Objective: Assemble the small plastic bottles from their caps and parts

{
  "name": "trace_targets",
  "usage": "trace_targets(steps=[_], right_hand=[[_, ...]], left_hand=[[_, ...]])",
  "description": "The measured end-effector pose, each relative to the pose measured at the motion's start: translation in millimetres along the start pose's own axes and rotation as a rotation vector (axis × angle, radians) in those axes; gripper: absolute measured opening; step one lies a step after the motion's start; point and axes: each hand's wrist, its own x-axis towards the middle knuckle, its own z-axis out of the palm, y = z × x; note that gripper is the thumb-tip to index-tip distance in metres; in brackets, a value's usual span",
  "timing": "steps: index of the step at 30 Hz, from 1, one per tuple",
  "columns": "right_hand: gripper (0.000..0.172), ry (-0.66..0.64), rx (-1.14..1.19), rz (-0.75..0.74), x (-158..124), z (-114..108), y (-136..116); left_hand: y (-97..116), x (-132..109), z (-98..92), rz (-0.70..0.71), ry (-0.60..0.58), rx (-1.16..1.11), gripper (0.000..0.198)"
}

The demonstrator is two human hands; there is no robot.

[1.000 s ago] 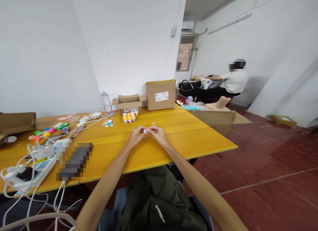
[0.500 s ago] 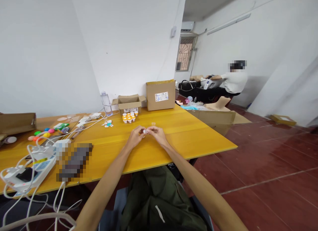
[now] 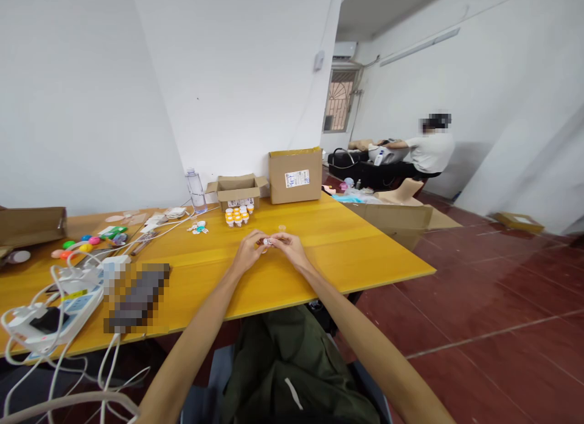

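Observation:
Over the middle of the yellow table point(image 3: 347, 244), my left hand point(image 3: 249, 251) and my right hand point(image 3: 290, 249) meet fingertip to fingertip. Between them they pinch a small white round piece point(image 3: 267, 242) with dark marks; it is too small to tell its kind. A small clear disc-like thing point(image 3: 281, 228) lies just behind my right fingers. Further back stands a cluster of small white containers with orange bands point(image 3: 237, 217). To its left is a little pile of white and teal plastic bits point(image 3: 199, 227).
Behind the containers stand an open cardboard box point(image 3: 238, 196), a taller closed carton point(image 3: 295, 177) and a clear bottle point(image 3: 196, 190). At left lie a power strip point(image 3: 84, 305) with tangled white cables, a blurred-out dark device point(image 3: 139, 297) and coloured balls point(image 3: 86, 247). A person point(image 3: 431, 150) sits far right.
Almost nothing differs. Both hands keep the same pinch on the small white piece, and the view has shifted very slightly.

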Motion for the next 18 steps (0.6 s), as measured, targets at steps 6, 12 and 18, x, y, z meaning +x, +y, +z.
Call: trace_targets(steps=[6,12,18], right_hand=[[0.032,-0.002,0.012,0.006,-0.1,-0.2,0.1],[0.031,-0.035,0.023,-0.001,0.6,-0.9,1.8],[0.031,-0.06,0.023,0.001,0.4,-2.1,1.8]], left_hand=[[-1.4,-0.9,0.0,0.0,0.005,-0.027,0.015],[-3.2,-1.9,-0.1,-0.02,-0.034,-0.036,0.022],[-5.1,-2.4,-0.1,-0.024,-0.068,-0.013,0.027]])
